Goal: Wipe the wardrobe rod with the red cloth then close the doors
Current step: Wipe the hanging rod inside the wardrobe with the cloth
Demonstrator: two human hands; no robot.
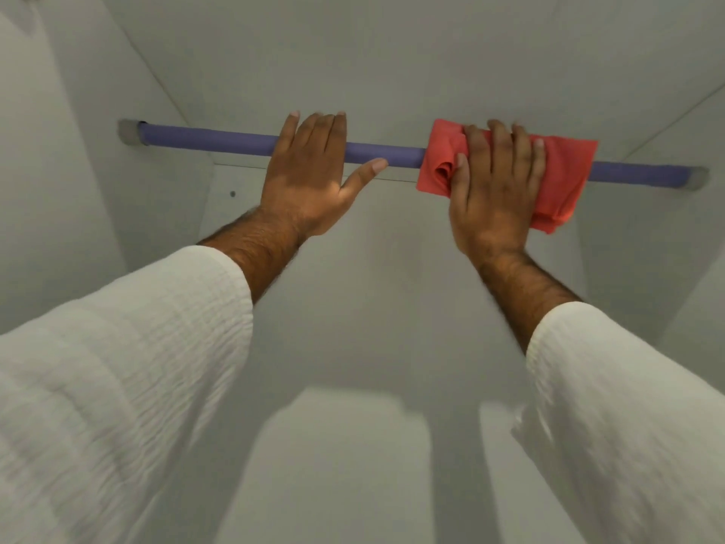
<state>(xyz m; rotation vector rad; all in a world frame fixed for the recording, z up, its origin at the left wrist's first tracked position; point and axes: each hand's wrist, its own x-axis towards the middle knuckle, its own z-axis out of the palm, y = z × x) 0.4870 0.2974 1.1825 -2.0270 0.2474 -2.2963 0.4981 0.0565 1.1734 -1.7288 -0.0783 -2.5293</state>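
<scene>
A purple wardrobe rod [208, 141] runs left to right across the upper part of the wardrobe, held by grey end brackets. The red cloth [565, 178] is draped over the rod right of centre. My right hand [494, 190] presses on the cloth, its fingers curled over it and the rod. Left of centre, my left hand [314, 174] rests on the bare rod with fingers over the top and the thumb stretched out along it. Both arms wear white sleeves. The wardrobe doors are out of view.
White wardrobe panels surround the rod: a back wall [376, 288], a left side wall [78, 170], a right side wall [667, 249] and a top panel [372, 53]. A small screw hole [232, 194] marks the back wall at the left.
</scene>
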